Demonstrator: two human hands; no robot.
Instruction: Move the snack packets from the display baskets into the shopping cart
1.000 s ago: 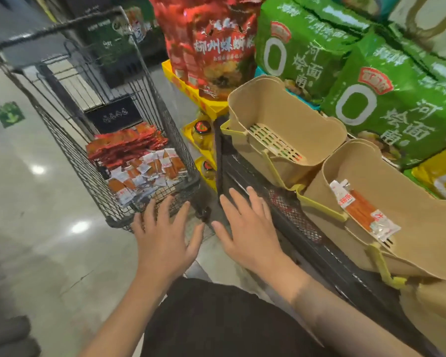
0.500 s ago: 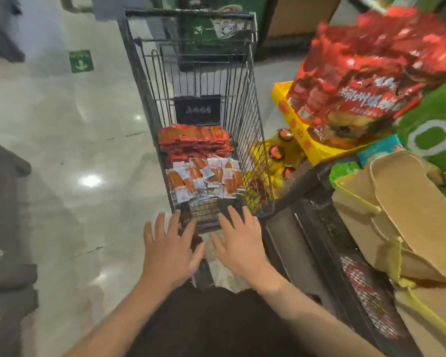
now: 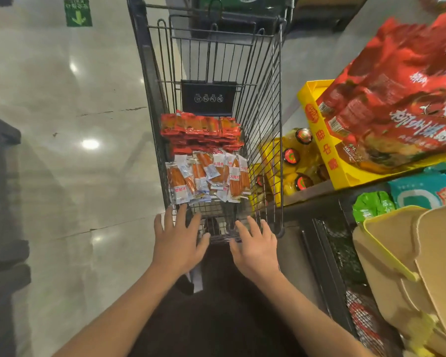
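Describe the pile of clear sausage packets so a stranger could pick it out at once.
Find the black wire shopping cart in the middle of the view, just beyond both hands. On its floor lie two piles; the clear sausage packets are the nearer one. Unlike the solid red packets behind them, they are see-through with white labels and orange sausages inside.

Snack packets (image 3: 206, 173) lie in the shopping cart (image 3: 268, 140), straight ahead. Display baskets (image 3: 407, 256) sit near right; both hands (image 3: 178, 243) at the cart's near end.
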